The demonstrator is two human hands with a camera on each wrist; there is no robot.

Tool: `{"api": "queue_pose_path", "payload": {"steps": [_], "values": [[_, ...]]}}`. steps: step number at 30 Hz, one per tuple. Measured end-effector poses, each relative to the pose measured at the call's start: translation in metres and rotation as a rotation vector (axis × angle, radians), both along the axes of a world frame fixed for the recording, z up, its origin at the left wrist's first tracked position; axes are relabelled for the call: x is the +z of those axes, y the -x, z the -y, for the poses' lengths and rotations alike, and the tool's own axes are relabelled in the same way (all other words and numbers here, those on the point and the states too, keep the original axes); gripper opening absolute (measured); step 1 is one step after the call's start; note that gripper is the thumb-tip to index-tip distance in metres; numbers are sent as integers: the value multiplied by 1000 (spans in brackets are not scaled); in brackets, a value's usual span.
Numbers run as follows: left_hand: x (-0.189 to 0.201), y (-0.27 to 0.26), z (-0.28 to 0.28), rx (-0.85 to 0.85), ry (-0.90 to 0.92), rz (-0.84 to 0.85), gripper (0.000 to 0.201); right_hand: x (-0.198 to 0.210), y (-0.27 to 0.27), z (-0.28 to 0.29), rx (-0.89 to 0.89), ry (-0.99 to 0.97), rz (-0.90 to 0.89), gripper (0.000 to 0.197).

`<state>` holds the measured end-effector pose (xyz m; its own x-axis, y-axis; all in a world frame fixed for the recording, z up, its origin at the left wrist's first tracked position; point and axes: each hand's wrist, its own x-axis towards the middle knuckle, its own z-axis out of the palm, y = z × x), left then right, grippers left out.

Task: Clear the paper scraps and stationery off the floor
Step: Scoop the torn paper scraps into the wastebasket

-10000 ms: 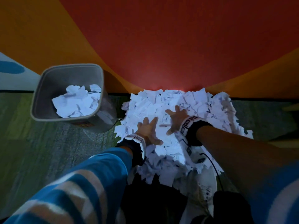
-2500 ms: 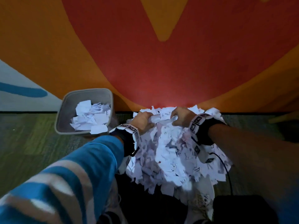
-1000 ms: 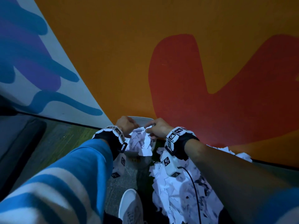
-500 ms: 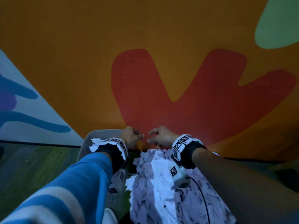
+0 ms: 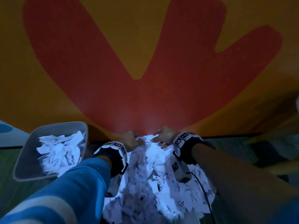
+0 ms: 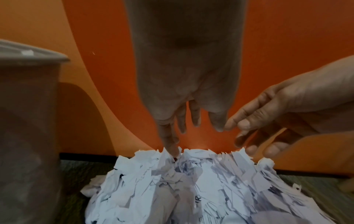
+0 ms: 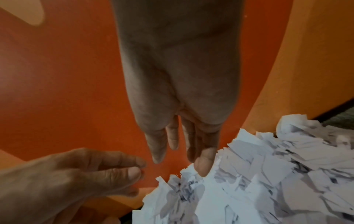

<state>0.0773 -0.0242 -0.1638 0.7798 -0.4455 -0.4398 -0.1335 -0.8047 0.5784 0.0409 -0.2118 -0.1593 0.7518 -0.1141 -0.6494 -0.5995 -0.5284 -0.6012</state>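
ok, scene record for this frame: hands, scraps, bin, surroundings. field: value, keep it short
left hand: open, fingers pointing down, one fingertip touching the top of the pile
right hand: open, fingers down at the pile's far edge
paper scraps: large white heap on the floor against the wall
bin: grey, left of the heap, partly filled with scraps
wall: orange with a red shape
stationery: none visible

The heap of torn paper scraps (image 5: pixel 155 180) is white with dark printed marks, tinged bluish in the dim light. The plastic waste bin (image 5: pixel 22 159) is pale grey, and the scraps inside it are white too. The wall (image 5: pixel 113 62) is painted orange with a large red branching shape. The long sleeve (image 5: pixel 69 191) is bright blue with pale stripes. The wrist bands (image 5: pixel 184 139) are black with white square-patterned tags. The floor (image 5: pixel 9 191) is streaked dull green.
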Motion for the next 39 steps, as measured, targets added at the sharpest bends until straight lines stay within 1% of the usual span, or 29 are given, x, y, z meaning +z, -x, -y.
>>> {"api": "queue_pose_path", "payload": {"steps": [1,3,6,8,10,12,13,14,15,16,18,19,21,23,24,25,26,27,28,29,30,32,33,35,36,38,39], "values": [[-7,-2,4,-9,2,-10,23,-7,-2,2,26,30,-9,42],[-23,-3,10,-9,1,-53,33,-24,-6,5,105,89,-16,48],[-51,-5,20,1,-66,-76,57,-54,-10,10,267,267,44,65],[-69,-3,26,-51,-122,-36,71,-73,-11,10,364,366,60,81],[-87,0,32,-86,-202,-17,94,-95,-9,11,451,494,17,97],[-107,5,36,-71,-306,-76,123,-116,-5,9,498,585,-8,105],[-119,6,37,-56,-329,-107,132,-124,-3,8,519,610,-10,106],[-128,8,37,-38,-337,-125,135,-132,0,6,543,623,-6,106],[-138,10,36,-27,-333,-130,129,-137,2,3,565,632,-6,105],[-149,12,35,-26,-324,-109,118,-142,5,1,584,639,-4,104],[-161,16,32,-27,-294,-11,84,-151,12,-7,599,651,10,99],[-165,20,30,-22,-283,38,71,-155,17,-11,594,657,32,90],[-168,26,27,-7,-270,80,57,-163,25,-16,534,602,91,59],[-168,29,24,-13,-282,79,48,-160,30,-18,456,499,124,30],[-167,28,23,-10,-286,75,45,-156,31,-17,449,479,141,18],[-165,25,22,-4,-284,75,42,-149,30,-15,433,470,152,11],[-160,22,20,1,-271,82,36,-142,29,-13,409,465,158,10],[-153,19,19,8,-256,84,29,-132,27,-10,387,453,128,11],[-143,16,16,13,-249,89,25,-121,25,-6,362,447,108,15],[-133,12,13,14,-255,96,24,-109,22,-4,325,445,85,15],[-124,8,9,9,-263,105,26,-97,18,-1,306,426,79,6],[-99,1,-1,14,-255,136,27,-75,9,5,256,385,112,35],[-83,-3,-6,22,-237,159,26,-60,7,7,240,366,122,39],[-53,-10,-19,33,-201,191,28,-31,5,11,191,315,119,32],[-36,-13,-27,43,-190,202,29,-18,3,12,160,280,134,31],[-1,-19,-46,92,-170,215,34,11,1,9,125,235,181,48],[15,-21,-56,123,-169,222,37,24,-1,5,128,231,207,53]]}}
